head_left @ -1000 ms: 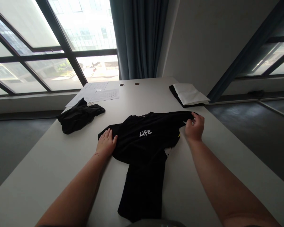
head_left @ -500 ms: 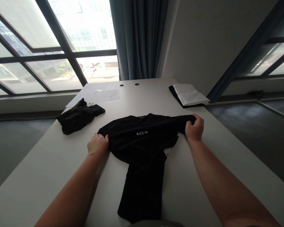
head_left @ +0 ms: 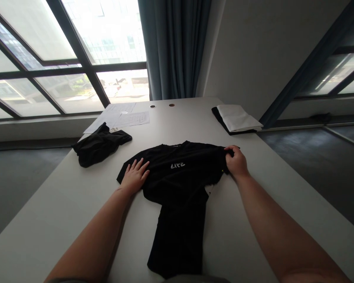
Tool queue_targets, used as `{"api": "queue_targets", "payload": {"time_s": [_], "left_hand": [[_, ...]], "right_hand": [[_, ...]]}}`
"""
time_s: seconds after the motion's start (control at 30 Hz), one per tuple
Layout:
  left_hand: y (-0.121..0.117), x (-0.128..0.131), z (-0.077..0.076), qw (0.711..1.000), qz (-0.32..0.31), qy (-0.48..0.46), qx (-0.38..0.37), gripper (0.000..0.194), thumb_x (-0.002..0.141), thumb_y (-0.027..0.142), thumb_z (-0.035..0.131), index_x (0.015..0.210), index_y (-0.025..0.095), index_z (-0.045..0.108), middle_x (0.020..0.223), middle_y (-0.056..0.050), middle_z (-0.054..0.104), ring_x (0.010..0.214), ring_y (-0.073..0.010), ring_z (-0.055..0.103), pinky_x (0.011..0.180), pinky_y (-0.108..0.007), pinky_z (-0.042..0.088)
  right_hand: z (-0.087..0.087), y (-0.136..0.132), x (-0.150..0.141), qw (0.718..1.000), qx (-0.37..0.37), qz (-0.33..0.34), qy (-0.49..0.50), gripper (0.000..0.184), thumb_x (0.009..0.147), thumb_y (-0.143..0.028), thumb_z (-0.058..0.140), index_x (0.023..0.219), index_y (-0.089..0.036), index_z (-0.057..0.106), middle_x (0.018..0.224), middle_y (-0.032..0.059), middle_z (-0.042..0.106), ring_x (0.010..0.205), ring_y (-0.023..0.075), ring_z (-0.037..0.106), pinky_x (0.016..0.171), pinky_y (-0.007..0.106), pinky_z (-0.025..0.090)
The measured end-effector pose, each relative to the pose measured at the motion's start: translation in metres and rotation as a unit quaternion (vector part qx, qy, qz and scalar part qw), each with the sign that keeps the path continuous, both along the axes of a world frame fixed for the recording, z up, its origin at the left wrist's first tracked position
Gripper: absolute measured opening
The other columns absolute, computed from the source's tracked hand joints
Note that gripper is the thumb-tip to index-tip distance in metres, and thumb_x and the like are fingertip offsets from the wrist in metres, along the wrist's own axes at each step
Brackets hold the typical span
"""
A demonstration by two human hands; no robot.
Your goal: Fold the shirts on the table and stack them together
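A black T-shirt (head_left: pixel 177 184) with small white lettering on its chest lies spread on the white table (head_left: pixel 177 125), collar towards the far side. My left hand (head_left: pixel 135 175) rests flat on its left sleeve, fingers spread. At the other side, my right hand (head_left: pixel 236 160) pinches the cloth near the right sleeve between thumb and fingers. Below the chest, the lower part of the shirt reaches towards me, narrower than the top. A light printed patch shows at the shirt's right edge.
A crumpled black garment (head_left: pixel 100 145) lies at the left, beside some paper sheets (head_left: pixel 132 118). Folded white cloth (head_left: pixel 237 118) sits on a black one at the back right. A blue curtain (head_left: pixel 174 47) hangs behind the table, next to large windows.
My left hand has let go of the left sleeve's edge and now lies flat on it. My right hand has shifted inward along the right sleeve, which has come down towards the table.
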State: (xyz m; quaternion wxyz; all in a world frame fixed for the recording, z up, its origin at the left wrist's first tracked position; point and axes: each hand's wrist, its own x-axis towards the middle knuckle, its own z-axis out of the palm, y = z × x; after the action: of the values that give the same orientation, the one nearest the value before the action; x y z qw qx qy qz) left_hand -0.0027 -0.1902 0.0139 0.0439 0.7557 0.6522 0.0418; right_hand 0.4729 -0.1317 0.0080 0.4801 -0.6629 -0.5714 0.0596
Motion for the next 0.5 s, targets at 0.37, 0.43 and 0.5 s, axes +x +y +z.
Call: {"api": "queue_targets", "payload": {"time_s": [0.37, 0.43, 0.5], "left_hand": [[-0.001, 0.017, 0.017, 0.994, 0.087, 0.033, 0.055, 0.052, 0.106, 0.049, 0.039, 0.148, 0.025, 0.058, 0.156, -0.012, 0.055, 0.143, -0.0330, 0.052, 0.113, -0.048, 0.048], [0.010, 0.034, 0.024, 0.993, 0.083, 0.034, 0.081, 0.053, 0.106, 0.050, 0.040, 0.146, 0.021, 0.059, 0.155, -0.015, 0.054, 0.141, -0.0344, 0.053, 0.112, -0.049, 0.048], [0.028, 0.055, 0.030, 0.993, 0.053, 0.024, 0.101, 0.054, 0.106, 0.049, 0.039, 0.146, 0.020, 0.059, 0.158, -0.015, 0.051, 0.144, -0.0342, 0.049, 0.117, -0.050, 0.043]], "right_hand": [[0.010, 0.009, 0.045, 0.990, -0.097, -0.099, 0.038, 0.031, 0.066, -0.016, 0.058, 0.093, -0.014, 0.074, 0.094, 0.0147, 0.070, 0.087, 0.0288, 0.066, 0.087, 0.047, 0.055], [0.018, 0.006, 0.028, 0.991, -0.013, -0.076, -0.112, 0.037, 0.073, -0.014, 0.056, 0.105, -0.011, 0.076, 0.118, 0.0216, 0.066, 0.109, 0.0334, 0.063, 0.102, 0.049, 0.049], [0.023, 0.005, -0.006, 0.980, -0.003, 0.006, -0.200, 0.039, 0.084, -0.016, 0.053, 0.116, -0.010, 0.075, 0.126, 0.0222, 0.064, 0.119, 0.0339, 0.059, 0.108, 0.047, 0.046]]}}
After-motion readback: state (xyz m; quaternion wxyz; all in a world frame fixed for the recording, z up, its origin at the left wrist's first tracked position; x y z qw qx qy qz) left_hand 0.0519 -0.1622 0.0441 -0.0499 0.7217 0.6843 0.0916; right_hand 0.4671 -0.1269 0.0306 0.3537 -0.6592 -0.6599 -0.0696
